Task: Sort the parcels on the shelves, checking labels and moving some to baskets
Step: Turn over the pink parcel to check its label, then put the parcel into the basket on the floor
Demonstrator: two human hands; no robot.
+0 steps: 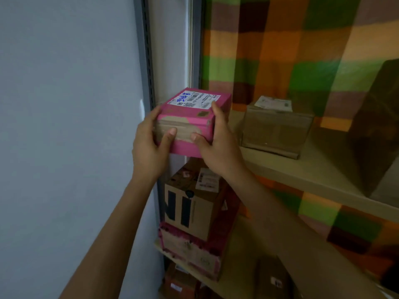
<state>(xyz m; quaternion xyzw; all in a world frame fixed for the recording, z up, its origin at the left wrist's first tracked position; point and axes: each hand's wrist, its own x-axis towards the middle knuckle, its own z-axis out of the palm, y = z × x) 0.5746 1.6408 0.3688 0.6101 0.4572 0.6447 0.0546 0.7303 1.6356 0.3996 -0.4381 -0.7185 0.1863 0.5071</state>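
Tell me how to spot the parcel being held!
Find the checked curtain, then follow the upper shelf in front of it to its left end. There the left hand and right hand hold a parcel. It is bright pink with a white label on top; the neighbouring box is brown.

Bare left hand (149,147) and right hand (218,147) on unsleeved arms.
The left forearm (112,234) and right forearm (291,225) show bare skin along all their visible length, from the lower edge of the view to the wrists. Both hands are bare as well, with short, rounded nails showing on the thumbs (170,135). The right forearm looks blurred.
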